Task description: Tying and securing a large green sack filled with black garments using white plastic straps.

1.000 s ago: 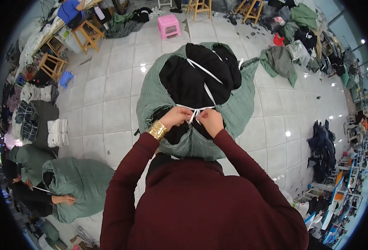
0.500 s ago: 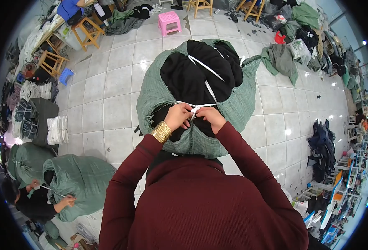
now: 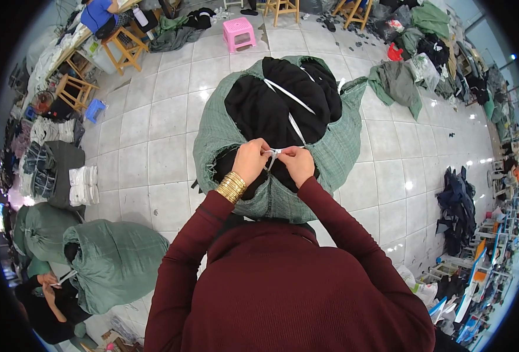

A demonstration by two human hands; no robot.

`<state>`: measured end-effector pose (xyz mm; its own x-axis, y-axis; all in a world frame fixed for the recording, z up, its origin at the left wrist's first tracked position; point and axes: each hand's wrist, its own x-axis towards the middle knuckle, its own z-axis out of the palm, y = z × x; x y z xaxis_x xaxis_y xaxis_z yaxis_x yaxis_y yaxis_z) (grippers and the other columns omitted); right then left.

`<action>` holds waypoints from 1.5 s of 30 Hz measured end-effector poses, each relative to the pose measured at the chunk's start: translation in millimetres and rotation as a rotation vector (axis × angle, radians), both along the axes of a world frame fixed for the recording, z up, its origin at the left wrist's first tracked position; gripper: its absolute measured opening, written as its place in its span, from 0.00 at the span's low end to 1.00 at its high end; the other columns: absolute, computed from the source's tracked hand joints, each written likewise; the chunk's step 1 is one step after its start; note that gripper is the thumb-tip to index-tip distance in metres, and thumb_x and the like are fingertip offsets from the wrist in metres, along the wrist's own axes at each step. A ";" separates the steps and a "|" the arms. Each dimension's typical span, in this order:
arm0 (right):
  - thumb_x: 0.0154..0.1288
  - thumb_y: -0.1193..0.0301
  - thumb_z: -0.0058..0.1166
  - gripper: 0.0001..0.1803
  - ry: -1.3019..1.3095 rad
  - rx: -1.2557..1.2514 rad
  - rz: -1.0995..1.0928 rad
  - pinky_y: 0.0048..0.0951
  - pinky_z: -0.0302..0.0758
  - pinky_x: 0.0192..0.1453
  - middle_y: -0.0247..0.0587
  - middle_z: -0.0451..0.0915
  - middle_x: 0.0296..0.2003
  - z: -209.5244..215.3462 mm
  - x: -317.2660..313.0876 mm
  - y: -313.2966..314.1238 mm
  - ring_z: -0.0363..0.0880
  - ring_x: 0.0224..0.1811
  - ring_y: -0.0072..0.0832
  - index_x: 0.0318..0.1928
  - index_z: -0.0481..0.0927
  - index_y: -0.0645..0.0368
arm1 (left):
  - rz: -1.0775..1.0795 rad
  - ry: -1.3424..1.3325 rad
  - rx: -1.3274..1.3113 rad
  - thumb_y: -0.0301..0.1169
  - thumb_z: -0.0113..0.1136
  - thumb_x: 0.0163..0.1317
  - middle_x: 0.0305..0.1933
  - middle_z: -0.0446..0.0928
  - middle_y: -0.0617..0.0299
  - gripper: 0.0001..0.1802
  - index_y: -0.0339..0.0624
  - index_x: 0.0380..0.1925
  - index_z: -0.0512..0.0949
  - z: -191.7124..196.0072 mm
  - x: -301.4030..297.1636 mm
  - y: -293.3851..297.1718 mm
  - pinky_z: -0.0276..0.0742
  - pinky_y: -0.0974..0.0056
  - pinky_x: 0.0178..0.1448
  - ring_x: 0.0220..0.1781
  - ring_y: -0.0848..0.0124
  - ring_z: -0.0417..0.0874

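A big green woven sack [image 3: 337, 145] stands before me, stuffed with black cloth [image 3: 259, 105]. White strap [image 3: 289, 95] zigzags across its open top. At the sack's near edge, both my hands pinch a knotted part of this strap. My left hand [image 3: 250, 161], below gold bangles [image 3: 231, 187], grips the strap's left side. My right hand [image 3: 298, 164] holds its right side, a short way off. Between the fingertips sits a small white knot [image 3: 276, 152], and a loose end hangs beneath it. The fingers partly hide the knot.
At lower left, a co-worker [image 3: 45, 311] handles white strap beside another filled green sack [image 3: 118, 264]. A pink stool [image 3: 239, 34] stands beyond my sack. Dark clothes [image 3: 456, 202] lie heaped on the tiled floor at right. Wooden stools [image 3: 124, 50] stand at far left.
My hands have drawn slightly apart, pulling the strap knot tighter between them. The co-worker's hands have come together near the mouth of the other sack.
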<state>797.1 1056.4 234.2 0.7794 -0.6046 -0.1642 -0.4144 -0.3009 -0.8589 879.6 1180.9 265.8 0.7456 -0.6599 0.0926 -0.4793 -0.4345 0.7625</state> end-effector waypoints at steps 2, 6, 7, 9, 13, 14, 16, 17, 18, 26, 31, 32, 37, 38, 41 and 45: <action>0.45 0.66 0.57 0.11 -0.005 0.001 -0.021 0.28 0.72 0.32 0.39 0.79 0.22 6.9 -1.3 3.4 0.78 0.25 0.29 0.27 0.80 0.62 | 0.058 0.217 -0.111 0.24 0.58 0.49 0.22 0.77 0.54 0.04 0.34 0.23 0.75 -2.5 -4.5 -2.6 0.73 0.66 0.28 0.23 0.65 0.79; 0.46 0.67 0.56 0.10 -0.050 0.182 -0.022 0.25 0.70 0.28 0.37 0.79 0.21 -3.1 -3.7 -5.3 0.76 0.22 0.24 0.27 0.80 0.62 | 0.126 0.429 -0.282 0.24 0.59 0.50 0.20 0.77 0.57 0.05 0.32 0.23 0.74 -4.9 -14.9 -7.2 0.72 0.71 0.24 0.19 0.75 0.78; 0.46 0.68 0.56 0.10 -0.047 0.281 -0.013 0.23 0.69 0.26 0.35 0.78 0.20 -1.6 -3.7 -5.4 0.74 0.20 0.22 0.27 0.80 0.62 | 0.168 0.494 -0.250 0.24 0.59 0.50 0.20 0.77 0.57 0.06 0.32 0.24 0.74 -7.4 -14.4 -5.2 0.72 0.71 0.23 0.19 0.76 0.77; 0.47 0.69 0.55 0.09 -0.048 0.379 -0.010 0.21 0.68 0.25 0.33 0.77 0.19 -1.3 -4.5 -6.8 0.72 0.19 0.19 0.27 0.80 0.62 | 0.139 0.408 -0.185 0.25 0.59 0.51 0.20 0.77 0.58 0.06 0.32 0.25 0.74 -9.5 -15.0 -4.2 0.72 0.72 0.23 0.18 0.76 0.77; 0.48 0.69 0.56 0.09 -0.120 0.488 0.028 0.17 0.65 0.22 0.30 0.76 0.19 -3.1 -4.9 -8.6 0.69 0.17 0.15 0.27 0.79 0.63 | 0.139 0.545 -0.193 0.26 0.58 0.52 0.22 0.77 0.58 0.07 0.32 0.29 0.74 -15.9 -18.0 -3.3 0.73 0.72 0.23 0.20 0.76 0.77; 0.48 0.69 0.56 0.09 -0.119 0.506 0.057 0.17 0.65 0.22 0.31 0.76 0.19 -3.1 -3.6 -7.8 0.69 0.17 0.15 0.27 0.79 0.63 | 0.160 0.692 -0.262 0.25 0.58 0.52 0.23 0.77 0.58 0.07 0.32 0.30 0.74 -19.6 -17.8 -1.9 0.74 0.73 0.23 0.21 0.76 0.77; 0.48 0.69 0.57 0.09 -0.124 0.521 0.059 0.17 0.65 0.22 0.31 0.76 0.19 -3.7 -2.4 -9.6 0.69 0.17 0.15 0.27 0.79 0.63 | 0.147 0.767 -0.324 0.24 0.57 0.52 0.25 0.77 0.59 0.07 0.32 0.31 0.74 -20.5 -19.8 -3.2 0.74 0.73 0.24 0.23 0.75 0.78; 0.48 0.69 0.57 0.10 -0.129 0.535 0.066 0.17 0.65 0.22 0.31 0.76 0.18 -4.1 -1.3 -9.6 0.69 0.17 0.15 0.27 0.79 0.63 | 0.142 0.642 -0.313 0.23 0.57 0.51 0.25 0.77 0.59 0.07 0.33 0.31 0.74 -20.6 -19.3 -2.0 0.75 0.72 0.26 0.23 0.75 0.78; 0.48 0.69 0.57 0.10 -0.129 0.536 0.062 0.17 0.65 0.22 0.31 0.76 0.18 -5.9 -1.3 -9.7 0.69 0.17 0.15 0.27 0.79 0.63 | 0.133 0.518 -0.301 0.22 0.57 0.51 0.24 0.77 0.59 0.07 0.33 0.31 0.74 -18.6 -19.1 -2.1 0.75 0.72 0.28 0.24 0.74 0.78; 0.47 0.62 0.59 0.13 -0.134 0.440 0.026 0.21 0.66 0.20 0.32 0.74 0.15 -6.3 -3.1 -14.3 0.69 0.15 0.18 0.25 0.80 0.61 | 0.094 0.011 -0.161 0.25 0.58 0.49 0.21 0.72 0.54 0.08 0.39 0.24 0.67 -5.3 -18.7 -14.9 0.70 0.61 0.28 0.24 0.58 0.75; 0.47 0.66 0.57 0.10 -0.048 0.502 0.042 0.22 0.68 0.21 0.33 0.76 0.19 -14.4 1.0 -7.6 0.71 0.17 0.19 0.27 0.80 0.60 | -0.054 -0.154 -0.002 0.26 0.55 0.53 0.23 0.74 0.53 0.06 0.42 0.28 0.67 -6.1 -20.2 -6.1 0.70 0.58 0.29 0.27 0.55 0.77; 0.47 0.67 0.57 0.09 -0.053 0.504 0.051 0.21 0.68 0.20 0.33 0.76 0.19 -11.1 0.2 -7.0 0.70 0.17 0.18 0.26 0.80 0.61 | -0.053 -0.169 -0.001 0.25 0.55 0.53 0.23 0.74 0.54 0.07 0.42 0.29 0.67 -4.5 -22.5 -3.8 0.70 0.58 0.29 0.27 0.55 0.77; 0.49 0.74 0.53 0.05 -0.222 0.512 0.210 0.21 0.68 0.22 0.32 0.74 0.20 -16.6 -7.0 -15.6 0.70 0.18 0.18 0.27 0.80 0.62 | -0.092 -0.262 -0.042 0.23 0.59 0.49 0.20 0.71 0.60 0.10 0.38 0.28 0.67 -6.7 -35.3 -9.8 0.68 0.67 0.25 0.18 0.69 0.71; 0.49 0.74 0.53 0.05 -0.230 0.510 0.199 0.21 0.68 0.22 0.32 0.74 0.20 -15.5 -8.3 -16.3 0.70 0.18 0.18 0.27 0.80 0.62 | -0.105 -0.267 -0.044 0.23 0.59 0.49 0.20 0.71 0.60 0.10 0.38 0.28 0.67 -9.2 -32.8 -13.5 0.68 0.67 0.25 0.18 0.69 0.71; 0.51 0.73 0.52 0.05 -0.293 0.255 0.186 0.23 0.69 0.23 0.31 0.71 0.23 -5.3 -11.8 -9.2 0.72 0.19 0.21 0.28 0.79 0.59 | 0.020 -0.137 -0.083 0.22 0.59 0.48 0.20 0.72 0.60 0.10 0.37 0.28 0.68 -12.3 -29.3 -15.1 0.68 0.68 0.25 0.17 0.73 0.70; 0.53 0.70 0.51 0.05 -0.366 -0.382 0.184 0.30 0.72 0.28 0.35 0.71 0.26 -6.9 -16.1 0.3 0.75 0.26 0.31 0.30 0.77 0.55 | 0.038 -0.018 -0.104 0.21 0.58 0.48 0.23 0.74 0.60 0.10 0.38 0.31 0.68 -9.0 -27.0 -12.4 0.68 0.70 0.25 0.18 0.74 0.71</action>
<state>781.0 1056.7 227.3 0.8429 -0.4164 0.3408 -0.0209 -0.6583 -0.7525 852.6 1168.5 256.8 0.7677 -0.6171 0.1730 -0.4782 -0.3719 0.7956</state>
